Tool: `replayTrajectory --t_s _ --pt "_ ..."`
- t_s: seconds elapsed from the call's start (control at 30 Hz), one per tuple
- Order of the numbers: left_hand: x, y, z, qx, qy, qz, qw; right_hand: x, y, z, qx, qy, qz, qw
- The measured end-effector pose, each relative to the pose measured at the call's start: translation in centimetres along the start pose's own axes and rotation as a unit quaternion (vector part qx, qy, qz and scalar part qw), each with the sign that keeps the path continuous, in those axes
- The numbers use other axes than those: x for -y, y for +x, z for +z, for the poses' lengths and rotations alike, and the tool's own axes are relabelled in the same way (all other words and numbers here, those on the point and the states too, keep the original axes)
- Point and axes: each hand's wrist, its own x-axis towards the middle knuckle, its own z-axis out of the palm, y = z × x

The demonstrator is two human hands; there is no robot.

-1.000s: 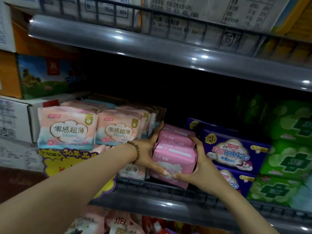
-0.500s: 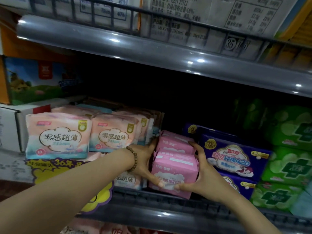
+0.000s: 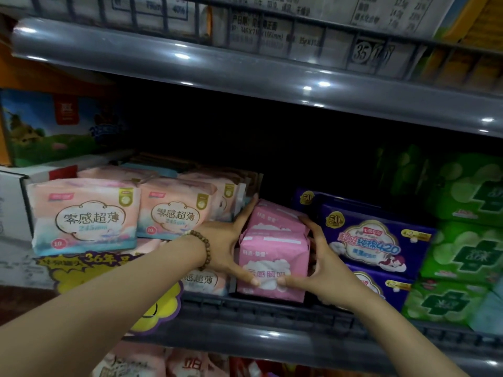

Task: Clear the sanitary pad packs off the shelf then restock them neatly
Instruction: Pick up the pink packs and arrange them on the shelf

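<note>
Two pink sanitary pad packs, one behind the other, stand in the gap between peach packs and purple packs on the wire-fronted shelf. My left hand, with a bead bracelet on its wrist, lies along the front pack's left side, its thumb across the lower front. My right hand grips the right side, fingers curled at the upper corner and thumb on the lower front. The two thumbs nearly meet.
Green packs are stacked at the far right. A white carton and a printed box sit at the left. A yellow promo tag hangs off the shelf front. The upper shelf edge overhangs. More packs show on the shelf below.
The pink packs have dropped lower and sit straighter in the gap, closer to the shelf floor. Both hands have stayed on them throughout.
</note>
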Motion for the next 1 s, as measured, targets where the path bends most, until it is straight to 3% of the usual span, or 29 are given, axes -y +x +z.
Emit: replayTrajectory --t_s 0.13,0.23,0.43,0.7,0.77,0.87,1.0 --pt "0.3 0.1 0.3 -0.009 0.001 -0.003 1.000 0.5 0.4 0.4 0.021 -0.017 0.002 1.000" --pt "0.4 0.2 0.2 -0.020 -0.058 -0.021 0.998 0.8 0.1 0.7 0.020 -0.054 -0.009 0.998" --pt "0.2 -0.3 0.6 0.026 -0.028 -0.039 0.999 0.6 -3.5 0.4 -0.061 -0.016 -0.027 0.998" --pt "-1.9 -0.6 -0.7 -0.080 -0.033 0.031 0.996 1.7 -4.9 -1.5 -0.111 0.092 -0.039 0.989" --pt "-2.7 -0.9 -1.7 -0.099 -0.141 0.041 0.984 2.6 -4.9 -1.9 -0.114 0.128 -0.042 0.984" --pt "-3.0 -1.9 -2.4 -0.094 -0.392 0.032 0.915 4.3 -4.7 -1.6 -0.110 0.170 -0.051 0.978" --pt "-2.2 -5.4 -3.2 -0.141 -0.481 -0.013 0.865 7.4 -3.9 -1.0 -0.032 0.162 -0.054 0.985"
